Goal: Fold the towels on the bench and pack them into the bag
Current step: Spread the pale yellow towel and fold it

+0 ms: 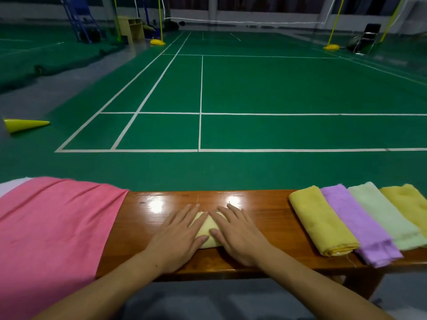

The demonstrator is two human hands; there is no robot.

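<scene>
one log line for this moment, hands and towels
left hand: flat on folded towel | right hand: flat on same towel | four towels: right on bench | pink cloth: left

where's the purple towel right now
In the head view the purple towel lies folded on the right part of the wooden bench, between a yellow towel on its left and a pale green towel on its right.

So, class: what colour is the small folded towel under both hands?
Pale yellow towel, seen in the head view.
</scene>
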